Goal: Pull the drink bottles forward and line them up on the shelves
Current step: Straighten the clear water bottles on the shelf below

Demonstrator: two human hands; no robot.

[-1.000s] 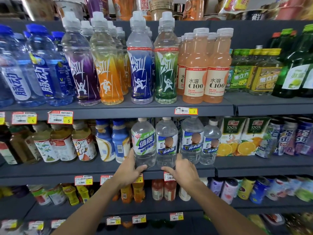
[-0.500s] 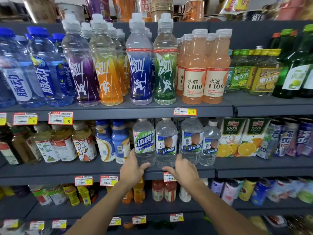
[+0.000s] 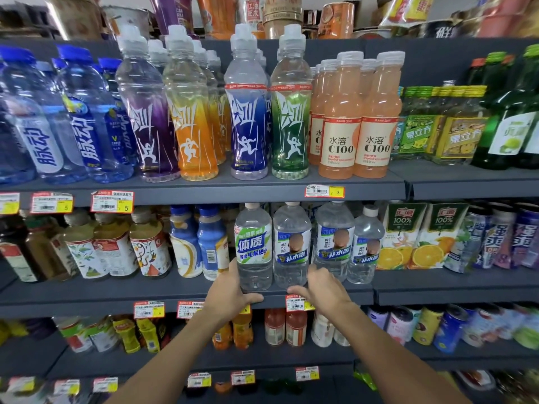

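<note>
At the front edge of the dark middle shelf (image 3: 102,290), upright and side by side: green-labelled clear bottle (image 3: 253,246) and blue-labelled clear bottle (image 3: 291,246). Gripping their bases, left hand (image 3: 230,291) curled round the former, right hand (image 3: 323,287) round the latter.

Clear bottles (image 3: 291,246) packed side by side, upper shelf (image 3: 204,196) close overhead; bare middle shelf (image 3: 131,287) leftward.

Bright even light, warped blurry edges
</note>
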